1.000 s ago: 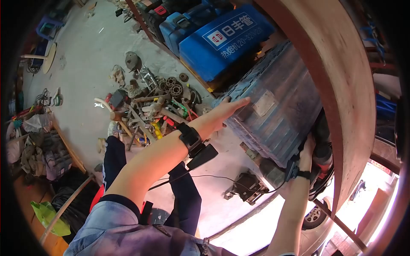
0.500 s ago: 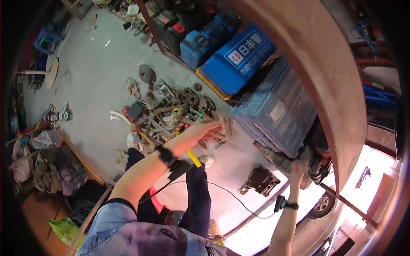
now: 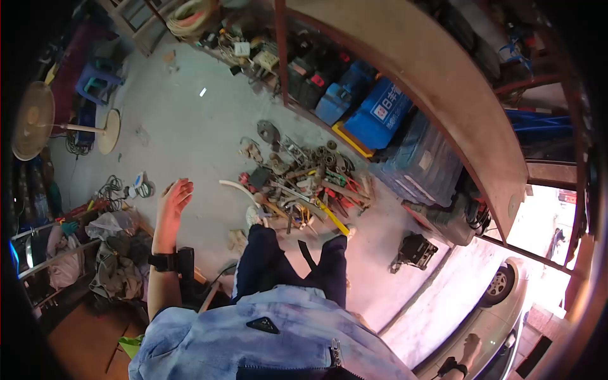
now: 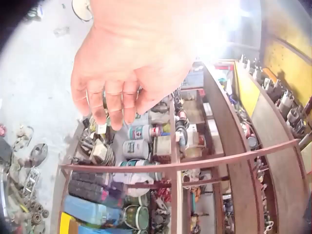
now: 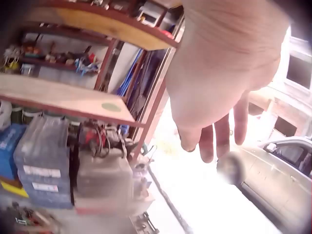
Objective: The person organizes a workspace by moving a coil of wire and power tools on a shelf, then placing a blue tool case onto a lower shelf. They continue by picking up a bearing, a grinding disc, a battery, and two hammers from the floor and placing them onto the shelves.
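My left hand [image 3: 174, 206] is raised at the left of the head view, over the concrete floor. Its fingers hang loosely with nothing in them, as the left wrist view also shows. Low at the right, my right hand [image 3: 470, 347] overlaps a parked car; the right wrist view shows its relaxed fingers empty. A heap of hand tools and metal parts [image 3: 304, 180] lies on the floor in front of my legs. Beyond it, a stack of dusty blue plastic crates [image 3: 421, 158] stands under the shelf, beside a blue case with white lettering [image 3: 380, 114]. Both hands are apart from these.
A long wooden shelf [image 3: 405, 47] overhangs the crates. A dark metal device [image 3: 415, 250] sits on the floor at right, near the car [image 3: 487, 316] outside. A fan [image 3: 107, 130] and a heap of cloths and bags [image 3: 117, 259] are at left.
My left hand has come away from the crate stack and swung left. My right hand has dropped back from beside the crates to the lower right. The view has turned and drawn back.
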`<state>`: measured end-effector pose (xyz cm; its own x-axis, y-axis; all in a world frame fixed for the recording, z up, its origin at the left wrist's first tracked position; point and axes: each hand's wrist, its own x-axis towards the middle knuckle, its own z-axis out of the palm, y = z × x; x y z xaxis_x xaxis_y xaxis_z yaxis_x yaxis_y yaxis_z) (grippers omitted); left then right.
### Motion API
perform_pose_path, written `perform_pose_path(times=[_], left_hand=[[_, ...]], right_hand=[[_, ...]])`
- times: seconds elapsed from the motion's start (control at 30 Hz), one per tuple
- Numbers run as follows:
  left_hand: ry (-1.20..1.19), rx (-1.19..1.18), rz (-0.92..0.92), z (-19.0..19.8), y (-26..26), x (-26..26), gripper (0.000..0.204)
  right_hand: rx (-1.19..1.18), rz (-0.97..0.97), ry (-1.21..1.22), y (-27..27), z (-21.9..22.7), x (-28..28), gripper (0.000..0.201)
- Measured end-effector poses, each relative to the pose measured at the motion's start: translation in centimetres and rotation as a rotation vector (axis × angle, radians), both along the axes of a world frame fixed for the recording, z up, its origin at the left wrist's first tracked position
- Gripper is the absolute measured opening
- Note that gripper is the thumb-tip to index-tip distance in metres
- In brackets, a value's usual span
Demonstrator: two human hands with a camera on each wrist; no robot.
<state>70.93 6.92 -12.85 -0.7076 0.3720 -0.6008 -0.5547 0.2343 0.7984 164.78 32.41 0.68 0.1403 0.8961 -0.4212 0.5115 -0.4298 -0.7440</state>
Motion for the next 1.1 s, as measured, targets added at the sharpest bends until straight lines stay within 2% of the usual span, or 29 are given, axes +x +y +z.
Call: perform_pose_path(times=[0.03,0.07,0.1,0.13,0.17,0.23,0.27,0.3,0.33,0.37,0.43,0.53,0.67,0.8,0.93,1.03,1.07,1.1], left_hand=[[0.024,0.014,0.008,0.8,-0.6,-0.5,0.028],[0.037,0.056,0.04,1.3,-1.4,-0.7,0.029],[0.046,0.093,0.08,2.2,-2.2,-0.5,0.03],[0.061,0.092,0.109,3.4,-2.7,0.0,0.03],[0.117,0.122,0.126,4.8,-2.6,0.8,0.03],[0.188,0.142,0.186,6.3,-3.9,3.2,0.031],[0.226,0.118,0.196,6.7,-4.7,3.9,0.03],[0.271,0.09,0.219,7.1,-5.7,4.4,0.029],[0.314,0.087,0.294,7.0,-7.0,5.0,0.029],[0.305,0.054,0.321,6.5,-8.5,5.5,0.028],[0.323,0.008,0.436,7.3,-11.5,7.0,0.027],[0.356,-0.007,0.57,7.8,-15.2,8.8,0.023],[0.331,0.0,0.706,5.9,-19.6,8.2,0.02],[0.31,0.021,0.736,4.3,-25.2,4.4,0.018],[0.336,-0.002,0.773,5.6,-31.3,1.3,0.02],[0.426,-0.049,0.794,6.2,-35.9,1.0,0.02],[0.449,-0.063,0.834,6.5,-37.2,1.2,0.019],[0.471,-0.078,0.874,6.8,-38.0,1.5,0.019]], right_hand=[[-0.056,0.15,-0.969,0.4,2.1,-6.8,0.018],[0.052,0.113,-0.839,0.7,-0.3,-4.5,0.018],[0.154,0.086,-0.708,1.3,-2.2,-5.2,0.019],[0.178,-0.024,-0.484,1.7,-4.4,-6.2,0.019],[-0.017,-0.033,-0.503,2.0,-5.9,-8.7,0.021],[-0.213,0.113,-0.43,1.8,-11.1,-12.9,0.022],[-0.336,0.171,-0.278,1.6,-14.6,-13.5,0.021],[-0.418,0.231,-0.051,2.3,-24.7,-6.3,0.023],[-0.677,0.184,0.31,2.9,-26.3,-7.6,0.023],[-0.964,0.136,0.65,3.9,-27.5,-10.8,0.025],[-1.019,0.37,0.566,7.8,-30.0,-23.5,0.026],[-1.026,0.698,0.32,6.4,-27.1,-37.9,0.03],[-0.903,1.001,0.008,2.4,-22.6,-49.7,0.038],[-0.724,1.219,-0.306,-0.7,-17.8,-58.0,0.046],[-0.543,1.428,-0.619,0.7,-12.7,-62.2,0.055],[-0.396,1.583,-0.839,0.7,-8.9,-67.8,0.062],[-0.387,1.603,-0.849,0.1,-8.3,-69.6,0.062],[-0.362,1.559,-0.79,-0.1,-7.7,-71.5,0.049]])
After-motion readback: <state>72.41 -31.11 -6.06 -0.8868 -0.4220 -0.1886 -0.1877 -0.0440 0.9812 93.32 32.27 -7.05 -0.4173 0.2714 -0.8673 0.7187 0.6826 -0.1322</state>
